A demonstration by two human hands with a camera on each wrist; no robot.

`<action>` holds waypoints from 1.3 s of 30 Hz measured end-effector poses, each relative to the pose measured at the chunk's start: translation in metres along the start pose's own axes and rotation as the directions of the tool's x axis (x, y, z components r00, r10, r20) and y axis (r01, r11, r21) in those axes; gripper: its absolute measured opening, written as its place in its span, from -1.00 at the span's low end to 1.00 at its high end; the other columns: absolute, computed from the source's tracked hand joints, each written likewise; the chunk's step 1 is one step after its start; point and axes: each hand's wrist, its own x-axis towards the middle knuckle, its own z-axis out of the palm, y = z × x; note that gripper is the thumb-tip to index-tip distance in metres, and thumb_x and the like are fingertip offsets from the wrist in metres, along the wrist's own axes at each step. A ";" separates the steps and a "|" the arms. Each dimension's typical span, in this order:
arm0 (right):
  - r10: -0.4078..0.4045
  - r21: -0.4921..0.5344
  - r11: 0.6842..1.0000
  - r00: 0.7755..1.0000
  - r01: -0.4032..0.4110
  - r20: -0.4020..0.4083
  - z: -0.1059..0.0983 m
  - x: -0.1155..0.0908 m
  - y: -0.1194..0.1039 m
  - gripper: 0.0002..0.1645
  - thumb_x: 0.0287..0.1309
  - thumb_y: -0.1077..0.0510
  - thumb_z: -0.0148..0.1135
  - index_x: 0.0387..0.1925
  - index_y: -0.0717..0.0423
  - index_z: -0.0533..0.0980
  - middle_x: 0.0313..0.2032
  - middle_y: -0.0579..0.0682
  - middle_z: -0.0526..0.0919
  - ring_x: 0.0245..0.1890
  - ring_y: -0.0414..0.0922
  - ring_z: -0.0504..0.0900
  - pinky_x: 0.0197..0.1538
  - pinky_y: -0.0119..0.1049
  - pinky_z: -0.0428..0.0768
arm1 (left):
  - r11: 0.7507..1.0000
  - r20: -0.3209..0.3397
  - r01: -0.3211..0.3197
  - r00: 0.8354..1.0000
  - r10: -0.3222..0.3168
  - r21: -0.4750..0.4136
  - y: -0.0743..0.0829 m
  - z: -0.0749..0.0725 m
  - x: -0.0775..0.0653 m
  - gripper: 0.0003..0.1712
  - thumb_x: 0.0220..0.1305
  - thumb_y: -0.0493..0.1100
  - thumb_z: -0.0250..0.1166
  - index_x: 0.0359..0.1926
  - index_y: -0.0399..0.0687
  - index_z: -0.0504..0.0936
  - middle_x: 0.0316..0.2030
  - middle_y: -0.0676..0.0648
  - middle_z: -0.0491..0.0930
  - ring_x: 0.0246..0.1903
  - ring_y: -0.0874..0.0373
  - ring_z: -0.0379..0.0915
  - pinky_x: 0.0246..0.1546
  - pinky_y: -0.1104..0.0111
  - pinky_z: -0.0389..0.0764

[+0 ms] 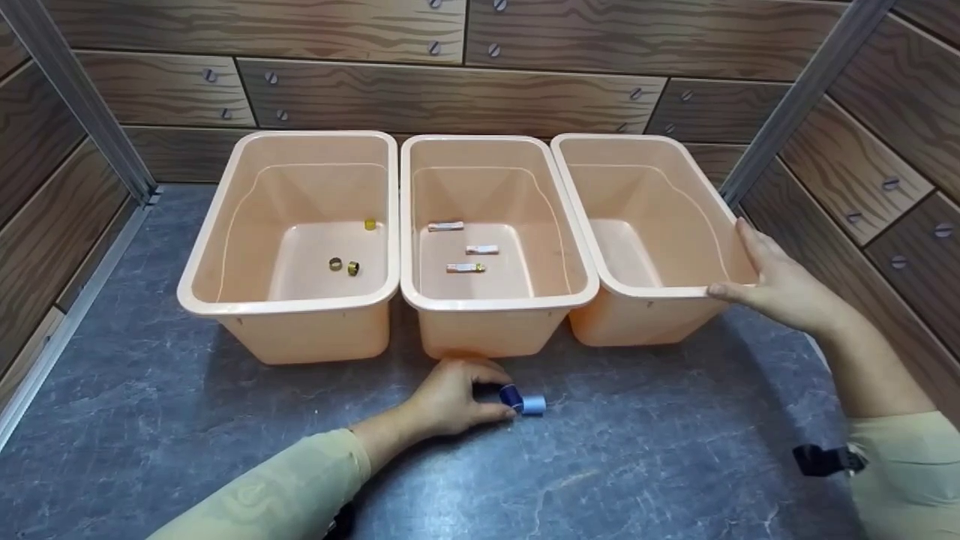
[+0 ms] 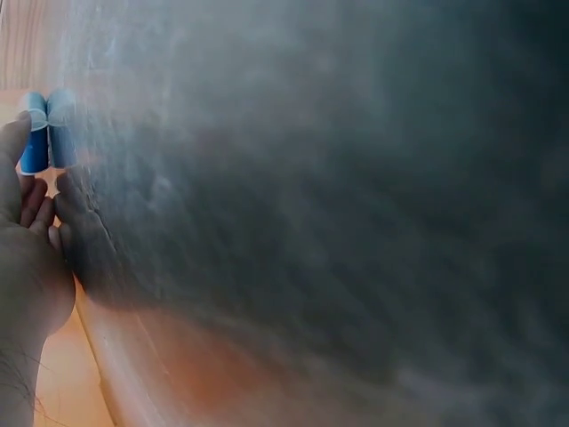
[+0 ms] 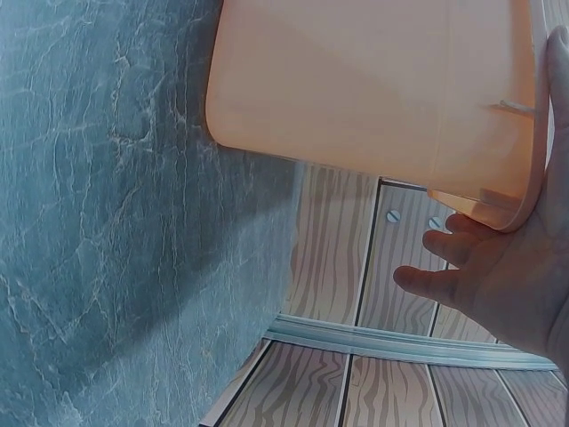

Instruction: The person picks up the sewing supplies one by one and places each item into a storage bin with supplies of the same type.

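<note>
My left hand [image 1: 450, 397] pinches a small dark blue spool of thread [image 1: 511, 395] between thumb and fingers, low over the table. A light blue spool [image 1: 534, 405] lies against it, on its side. In the left wrist view the dark blue spool [image 2: 36, 149] is at the left edge, close to the hand [image 2: 31, 258]. My right hand [image 1: 787, 289] rests on the near right corner of the right bin [image 1: 645, 292], thumb along the front rim and fingers at the side rim. From the right wrist, several fingers of this hand [image 3: 507, 276] extend loosely beside the bin wall.
Left of that bin are two more peach bins. The middle bin [image 1: 499, 304] contains three small pale tubes [image 1: 466, 268]; the left bin [image 1: 292, 307] contains three small yellow-gold rings [image 1: 335, 264]. Wood-patterned walls [image 1: 450, 97] enclose the grey marbled table [image 1: 637, 465].
</note>
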 end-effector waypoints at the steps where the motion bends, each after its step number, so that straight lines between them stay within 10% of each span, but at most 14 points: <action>1: -0.001 -0.003 1.000 1.000 0.001 -0.002 0.000 0.000 0.000 0.43 0.29 -0.08 0.47 0.66 0.34 -0.36 0.61 0.53 -0.30 0.59 0.52 -0.25 0.48 0.54 -0.12 | 1.000 0.000 0.000 1.000 0.000 0.003 0.000 0.000 0.000 -0.68 0.18 -0.08 0.64 -0.08 -0.10 0.86 -0.13 0.05 0.82 -0.07 0.19 0.72 0.08 0.36 0.64; 39: -0.057 -0.040 0.998 0.997 0.055 -0.052 0.002 -0.001 0.002 0.40 0.27 -0.08 0.48 0.64 0.44 -0.26 0.62 0.49 -0.30 0.62 0.42 -0.28 0.57 0.38 -0.19 | 0.999 0.001 0.022 1.000 -0.022 -0.037 0.004 -0.001 0.000 -0.75 0.24 -0.16 0.57 -0.06 -0.08 0.86 -0.18 0.05 0.82 -0.14 0.18 0.71 -0.01 0.33 0.66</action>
